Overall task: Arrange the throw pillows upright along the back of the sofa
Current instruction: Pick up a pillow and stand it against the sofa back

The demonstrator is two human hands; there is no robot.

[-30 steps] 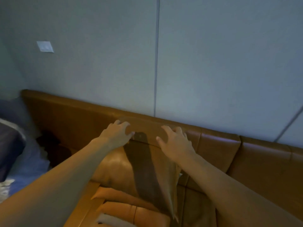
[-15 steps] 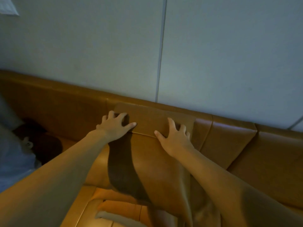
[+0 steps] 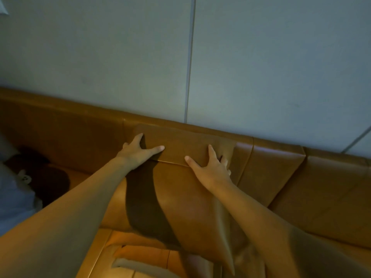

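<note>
While it leans against the sofa back (image 3: 66,125), left hand (image 3: 138,152) and right hand (image 3: 210,169) spread flat on the tan pillow (image 3: 186,189).

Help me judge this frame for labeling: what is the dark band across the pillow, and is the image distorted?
Head view: the dark band on the tan pillow is the shadow of the left forearm, below the left hand; right hand casts little. Light is dim and warm. The wide lens bends the sofa back; the bottom edge blurs.
</note>
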